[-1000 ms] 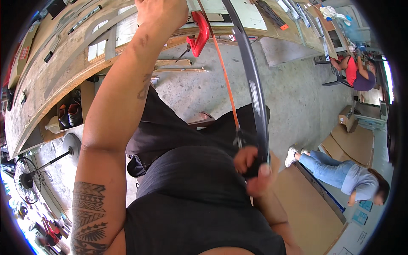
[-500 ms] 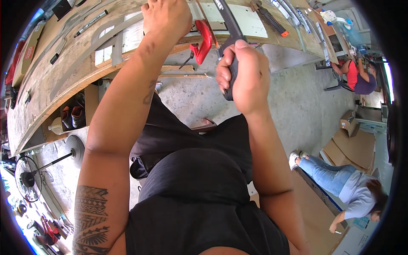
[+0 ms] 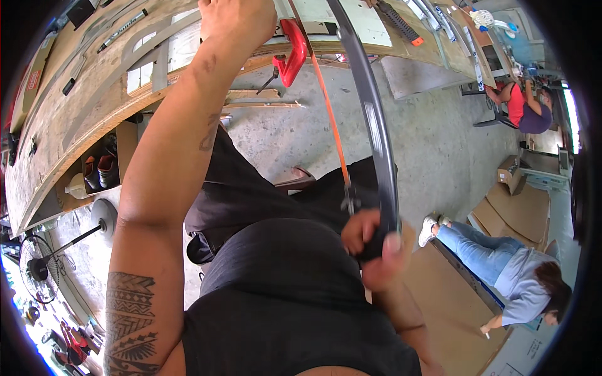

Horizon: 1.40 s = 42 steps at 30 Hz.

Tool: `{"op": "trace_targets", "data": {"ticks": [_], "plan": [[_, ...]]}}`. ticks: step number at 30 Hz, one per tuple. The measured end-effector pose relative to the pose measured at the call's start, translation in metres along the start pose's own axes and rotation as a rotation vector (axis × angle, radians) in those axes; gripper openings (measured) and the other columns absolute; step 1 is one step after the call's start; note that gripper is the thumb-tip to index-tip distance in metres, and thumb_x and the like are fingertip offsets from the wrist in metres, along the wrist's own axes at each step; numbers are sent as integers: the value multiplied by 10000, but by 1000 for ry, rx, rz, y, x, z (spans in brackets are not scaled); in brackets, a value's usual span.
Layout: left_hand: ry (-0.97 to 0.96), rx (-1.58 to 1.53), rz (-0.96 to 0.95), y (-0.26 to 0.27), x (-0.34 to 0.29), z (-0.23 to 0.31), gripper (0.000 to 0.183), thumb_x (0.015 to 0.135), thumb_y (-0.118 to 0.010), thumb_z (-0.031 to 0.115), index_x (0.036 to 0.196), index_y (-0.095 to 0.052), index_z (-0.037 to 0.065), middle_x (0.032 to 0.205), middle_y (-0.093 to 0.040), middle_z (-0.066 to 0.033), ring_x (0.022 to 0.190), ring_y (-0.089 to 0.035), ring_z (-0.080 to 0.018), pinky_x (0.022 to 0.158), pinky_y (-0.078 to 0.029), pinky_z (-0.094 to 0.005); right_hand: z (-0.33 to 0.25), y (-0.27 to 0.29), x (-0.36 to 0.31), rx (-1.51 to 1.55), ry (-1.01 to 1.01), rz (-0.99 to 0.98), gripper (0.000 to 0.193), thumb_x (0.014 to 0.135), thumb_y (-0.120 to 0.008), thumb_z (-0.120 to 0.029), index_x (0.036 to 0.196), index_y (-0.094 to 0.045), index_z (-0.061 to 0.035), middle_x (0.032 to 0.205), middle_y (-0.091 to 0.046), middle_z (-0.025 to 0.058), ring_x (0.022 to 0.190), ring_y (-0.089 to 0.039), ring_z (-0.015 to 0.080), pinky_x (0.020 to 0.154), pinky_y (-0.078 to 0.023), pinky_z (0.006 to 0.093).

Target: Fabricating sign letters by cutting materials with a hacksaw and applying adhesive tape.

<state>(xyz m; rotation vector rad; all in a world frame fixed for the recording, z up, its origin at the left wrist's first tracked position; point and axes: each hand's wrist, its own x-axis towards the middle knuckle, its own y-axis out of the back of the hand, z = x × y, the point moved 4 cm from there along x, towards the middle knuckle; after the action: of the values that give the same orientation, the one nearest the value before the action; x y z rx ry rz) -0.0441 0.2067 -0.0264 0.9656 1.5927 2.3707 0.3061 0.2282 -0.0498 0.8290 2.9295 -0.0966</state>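
In my right hand (image 3: 374, 247), slightly blurred, is the handle of a hacksaw with a black frame (image 3: 378, 125). Its thin orange blade (image 3: 329, 100) slants up from beside that hand to the bench edge, and its far end lies outside the view. My left hand (image 3: 240, 19) is at the bench top, left of a red C-clamp (image 3: 293, 53). Its fingers look curled, but they are cut off by the upper edge and what is under them is hidden. The clamp grips the bench edge next to a white board (image 3: 364, 28).
On the wooden workbench (image 3: 56, 144) lie a marker (image 3: 123, 30), metal strips and a black tool with an orange tip (image 3: 401, 25). Shoes (image 3: 100, 171) sit in a box below. A fan (image 3: 41, 266) stands left. Two people are at the right, one in jeans (image 3: 476, 250), near cardboard (image 3: 514, 213).
My right hand has pulled the hacksaw down toward my body, bringing much more of its frame and orange blade into view. My left hand has stayed at the bench.
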Motion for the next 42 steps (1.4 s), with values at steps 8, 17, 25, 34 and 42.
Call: {"op": "trace_targets", "data": {"ticks": [8, 17, 25, 34, 42], "plan": [[7, -41, -4, 3, -2, 8, 320, 841, -608, 108, 1147, -592, 14, 1181, -602, -225, 1162, -564, -399, 977, -457, -505, -40, -48, 169, -49, 148, -74, 421, 1020, -425, -422, 818, -462, -54, 572, -463, 58, 490, -453, 148, 478, -386, 314], [-134, -342, 280, 17, -12, -5, 349, 839, -615, 94, 1177, -586, 12, 1172, -610, -223, 1163, -564, -398, 980, -457, -494, -17, -26, 98, -4, 122, -68, 497, 992, -470, -500, 824, -473, -32, 599, -492, 76, 520, -476, 154, 491, -397, 308], [-585, -954, -203, 95, -185, 41, 742, 714, -870, 372, 1351, -567, 142, 1263, -531, -248, 1117, -533, -434, 950, -468, -545, 6, 21, -25, -6, 81, -1, 458, 944, -513, -441, 792, -521, -9, 614, -548, 76, 539, -524, 144, 493, -393, 282], [-531, -1136, -210, 69, -170, 73, 968, 613, -916, 449, 1402, -461, 119, 1267, -510, -279, 1154, -514, -487, 999, -483, -508, -33, -24, 91, -718, 1051, 208, 245, 896, -528, -231, 843, -601, -3, 649, -605, 138, 534, -575, 264, 488, -423, 381], [-489, -1129, -24, 36, -123, 56, 961, 613, -912, 399, 1387, -433, 91, 1134, -523, -259, 1057, -545, -472, 916, -514, -504, -32, -41, 159, -450, 630, 31, 291, 921, -521, -260, 912, -594, 22, 640, -609, 177, 515, -568, 326, 485, -434, 380]]}}
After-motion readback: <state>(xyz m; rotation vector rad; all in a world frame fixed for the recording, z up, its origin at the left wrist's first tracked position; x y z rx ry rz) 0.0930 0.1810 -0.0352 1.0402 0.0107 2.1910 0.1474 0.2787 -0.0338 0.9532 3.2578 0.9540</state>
